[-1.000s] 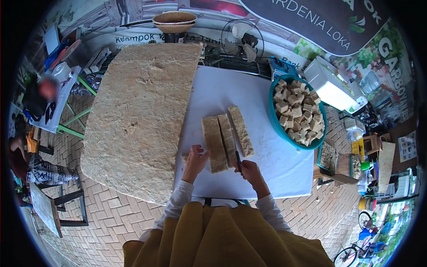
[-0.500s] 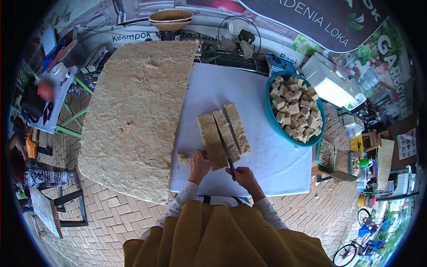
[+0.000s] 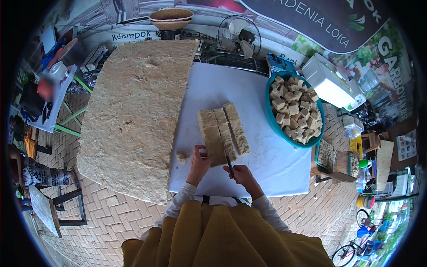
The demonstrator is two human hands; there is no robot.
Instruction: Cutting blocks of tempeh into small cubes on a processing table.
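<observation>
A rectangular piece of fibrous beige rockwool (image 3: 210,135) lies on the white-covered table. My left hand (image 3: 200,164) grips its near left edge with bent fingers. Wrapped round the dark handle of a knife (image 3: 229,168) is my right hand (image 3: 244,175), at the piece's near end. The knife stands steeply in a lengthwise cut line, and most of its blade is hidden. Right of that line lies a narrow rockwool strip (image 3: 223,127), with another strip (image 3: 236,129) beside it, a thin gap between them. A small rockwool scrap (image 3: 182,156) sits left of my left hand.
A large rockwool sheet (image 3: 133,115) covers the table's left side. At the right stands a teal basin (image 3: 270,111) of rockwool cubes. Behind are a fan (image 3: 240,36) and a woven basket (image 3: 171,22). A person's patterned clothing (image 3: 42,172) shows far left.
The blade lay low along the cut line before; now it is steeper and mostly out of sight at the near end. My left hand has shifted slightly up along the piece's edge.
</observation>
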